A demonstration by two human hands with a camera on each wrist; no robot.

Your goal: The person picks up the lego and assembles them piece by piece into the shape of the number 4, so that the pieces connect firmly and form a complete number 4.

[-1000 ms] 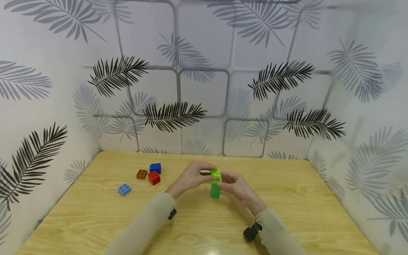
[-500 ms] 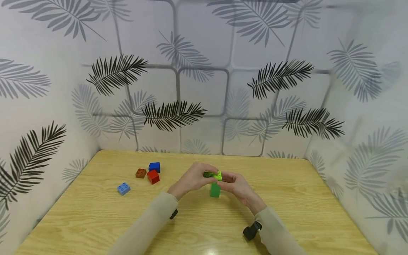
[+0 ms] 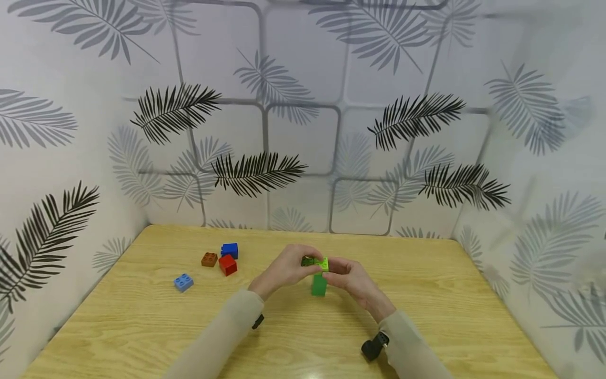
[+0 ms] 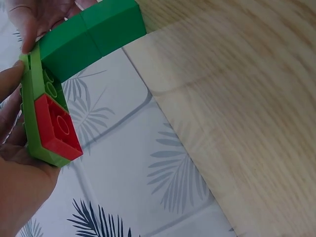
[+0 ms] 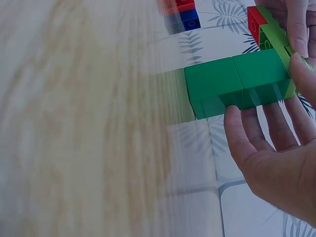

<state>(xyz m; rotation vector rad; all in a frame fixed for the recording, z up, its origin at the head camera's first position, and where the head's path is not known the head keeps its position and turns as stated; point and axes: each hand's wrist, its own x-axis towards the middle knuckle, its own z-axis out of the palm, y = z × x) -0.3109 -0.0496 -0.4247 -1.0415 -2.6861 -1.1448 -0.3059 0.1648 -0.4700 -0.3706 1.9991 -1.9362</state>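
Note:
Two stacked green blocks (image 3: 319, 284) stand upright on the table. A lime-green brick (image 3: 324, 264) sits at their top and reaches out to the left, as a longer lime piece (image 4: 33, 118) shows in the left wrist view. A red brick (image 4: 57, 128) is attached under its outer end. My left hand (image 3: 286, 268) holds this lime piece, thumb on the near side and fingers behind. My right hand (image 3: 352, 281) grips the top of the stack from the right, with its thumb at the lime brick and fingers against the green blocks (image 5: 237, 81). The hands partly hide the join.
On the table (image 3: 426, 295), to the left, lie a brown brick (image 3: 209, 259), a red block (image 3: 228, 265), a dark blue block (image 3: 230, 250) and a light blue brick (image 3: 183, 282). A leaf-patterned wall (image 3: 303, 200) rises behind the table's back edge.
My left hand has shifted slightly right, and the lime piece has turned and settled lower at the top of the green stack. My right hand has stayed nearly in place.

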